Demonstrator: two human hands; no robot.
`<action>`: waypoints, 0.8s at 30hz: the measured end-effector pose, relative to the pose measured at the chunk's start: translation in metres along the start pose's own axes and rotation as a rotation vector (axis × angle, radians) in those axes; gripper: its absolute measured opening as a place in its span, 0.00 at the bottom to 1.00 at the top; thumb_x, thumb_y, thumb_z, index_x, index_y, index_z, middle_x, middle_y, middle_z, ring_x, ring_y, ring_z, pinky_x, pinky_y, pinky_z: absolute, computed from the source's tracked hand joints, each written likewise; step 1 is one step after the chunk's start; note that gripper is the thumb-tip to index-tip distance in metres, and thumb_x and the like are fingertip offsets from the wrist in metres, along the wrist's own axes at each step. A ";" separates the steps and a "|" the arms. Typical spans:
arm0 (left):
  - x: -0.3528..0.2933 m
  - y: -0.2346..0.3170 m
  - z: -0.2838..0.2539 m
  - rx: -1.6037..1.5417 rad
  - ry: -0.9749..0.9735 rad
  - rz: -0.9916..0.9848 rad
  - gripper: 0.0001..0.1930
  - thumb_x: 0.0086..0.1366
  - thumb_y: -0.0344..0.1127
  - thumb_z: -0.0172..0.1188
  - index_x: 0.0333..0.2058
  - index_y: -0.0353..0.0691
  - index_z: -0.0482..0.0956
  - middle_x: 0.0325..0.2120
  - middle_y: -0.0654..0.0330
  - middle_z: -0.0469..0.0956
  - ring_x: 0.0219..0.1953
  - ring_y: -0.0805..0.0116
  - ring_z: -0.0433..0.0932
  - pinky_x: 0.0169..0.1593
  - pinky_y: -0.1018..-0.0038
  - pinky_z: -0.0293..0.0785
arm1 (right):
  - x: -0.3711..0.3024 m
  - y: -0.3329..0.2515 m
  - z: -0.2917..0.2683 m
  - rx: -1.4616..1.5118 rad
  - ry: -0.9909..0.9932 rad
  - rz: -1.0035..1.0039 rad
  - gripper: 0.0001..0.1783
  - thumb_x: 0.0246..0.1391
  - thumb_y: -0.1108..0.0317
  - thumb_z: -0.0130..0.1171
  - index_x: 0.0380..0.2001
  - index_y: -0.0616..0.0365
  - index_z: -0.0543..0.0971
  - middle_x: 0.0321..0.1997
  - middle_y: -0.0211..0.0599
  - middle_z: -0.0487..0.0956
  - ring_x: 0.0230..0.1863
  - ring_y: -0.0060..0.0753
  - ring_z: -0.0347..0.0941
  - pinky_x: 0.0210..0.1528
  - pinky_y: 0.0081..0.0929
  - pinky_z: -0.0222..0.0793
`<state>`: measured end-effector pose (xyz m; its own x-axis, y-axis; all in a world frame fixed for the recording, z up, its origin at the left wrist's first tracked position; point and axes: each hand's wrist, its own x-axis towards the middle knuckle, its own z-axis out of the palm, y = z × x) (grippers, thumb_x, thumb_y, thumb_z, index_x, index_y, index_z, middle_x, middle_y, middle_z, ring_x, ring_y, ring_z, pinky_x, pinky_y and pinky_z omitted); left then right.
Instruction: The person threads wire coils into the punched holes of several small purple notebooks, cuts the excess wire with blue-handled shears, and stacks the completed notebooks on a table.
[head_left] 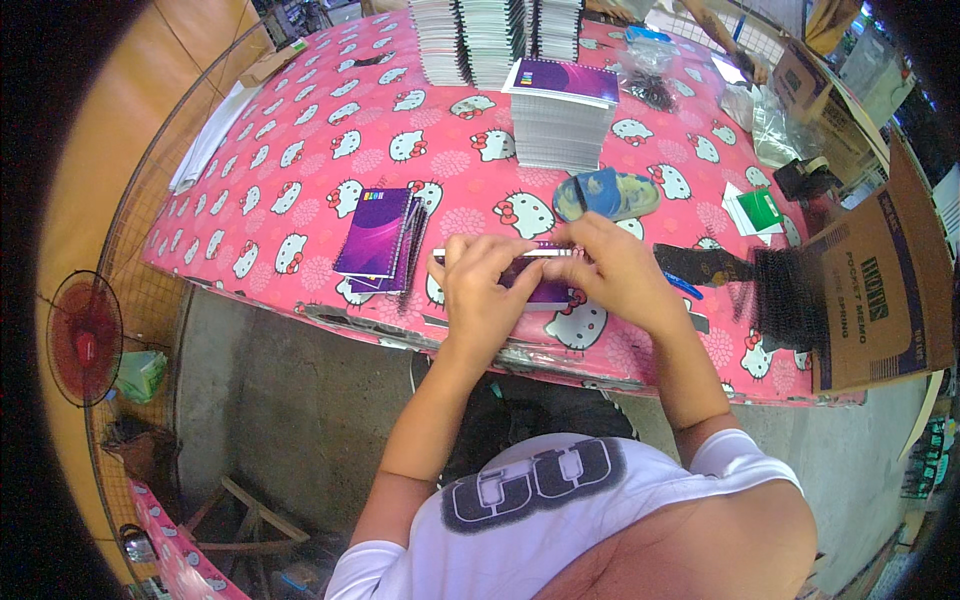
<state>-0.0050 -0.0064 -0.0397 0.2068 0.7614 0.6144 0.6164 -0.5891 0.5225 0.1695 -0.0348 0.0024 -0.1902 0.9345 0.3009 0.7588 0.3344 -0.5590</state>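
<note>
Several purple notebooks (pixel 378 235) stacked left; left hand (pixel 483 285), fingers together, grips handled notebook (pixel 549 292) near centre on pink table (pixel 455 165); right hand (pixel 612 265) pinches its far edge, fingertips partly hidden; black coils (pixel 785 305), brown box (pixel 885 280) right.

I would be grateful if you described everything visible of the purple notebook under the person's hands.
The rectangular purple paper notebook lies near the front edge of the pink, cat-patterned tablecloth, its long side running roughly left to right. A pale strip shows along its far side. The left hand and right hand hold it there, hiding much of the cover; its binding cannot be made out.
</note>
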 end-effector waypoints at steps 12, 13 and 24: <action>-0.004 0.000 -0.005 0.017 -0.007 0.004 0.11 0.47 0.40 0.71 0.31 0.49 0.84 0.29 0.67 0.80 0.38 0.67 0.71 0.47 0.66 0.58 | 0.007 0.013 0.004 -0.163 -0.051 -0.180 0.13 0.47 0.63 0.61 0.36 0.57 0.77 0.39 0.45 0.76 0.41 0.49 0.74 0.39 0.41 0.71; -0.004 0.000 -0.009 0.020 -0.011 0.005 0.11 0.46 0.40 0.71 0.31 0.49 0.84 0.29 0.67 0.80 0.38 0.67 0.71 0.46 0.67 0.59 | 0.017 0.035 -0.008 -0.211 -0.010 -0.195 0.15 0.46 0.63 0.62 0.37 0.57 0.77 0.41 0.45 0.76 0.42 0.49 0.74 0.41 0.41 0.71; 0.012 0.000 0.001 -0.074 0.010 0.066 0.16 0.42 0.39 0.74 0.31 0.44 0.81 0.27 0.63 0.79 0.35 0.63 0.73 0.43 0.66 0.63 | 0.031 0.164 -0.020 0.293 0.131 0.173 0.29 0.40 0.69 0.67 0.48 0.57 0.70 0.41 0.41 0.78 0.39 0.41 0.77 0.42 0.38 0.72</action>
<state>-0.0018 0.0029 -0.0334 0.2378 0.7175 0.6547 0.5434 -0.6569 0.5226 0.3008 0.0469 -0.0646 0.0213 0.9632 0.2678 0.5584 0.2107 -0.8023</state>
